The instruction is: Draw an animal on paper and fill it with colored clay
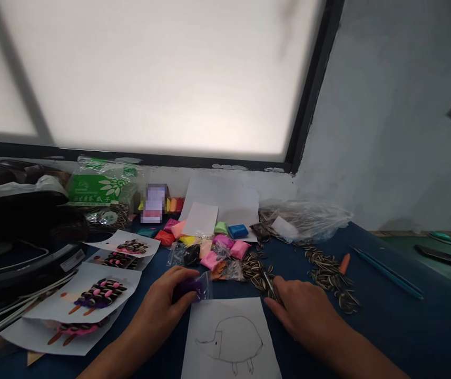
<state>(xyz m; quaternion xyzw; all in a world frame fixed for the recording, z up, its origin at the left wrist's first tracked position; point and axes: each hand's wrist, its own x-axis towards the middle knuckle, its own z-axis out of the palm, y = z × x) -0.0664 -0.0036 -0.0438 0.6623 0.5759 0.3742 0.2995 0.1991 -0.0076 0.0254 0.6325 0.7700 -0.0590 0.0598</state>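
My left hand [170, 300] is closed on a small clear bag of purple modelling clay [194, 287], just above the top left corner of a paper sheet [225, 310]. The sheet bears a pencil drawing of a round-bodied animal with a pointed snout and two short legs. In my closed right hand [300, 305] is a slim metal tool [268, 283]; most of it is hidden, so its kind is unclear. Its tip points at a pile of striped sunflower seeds [252, 268] beyond the sheet's top right corner.
Small bags of coloured clay [209, 258] lie behind the sheet. Finished seed-and-clay pictures [99, 289] overlap at left, near dark shoes [20, 195]. More seeds [328, 268], an orange stick of clay [344, 264] and blue tweezers [387, 271] are at right. Seed bags [101, 184] stand behind.
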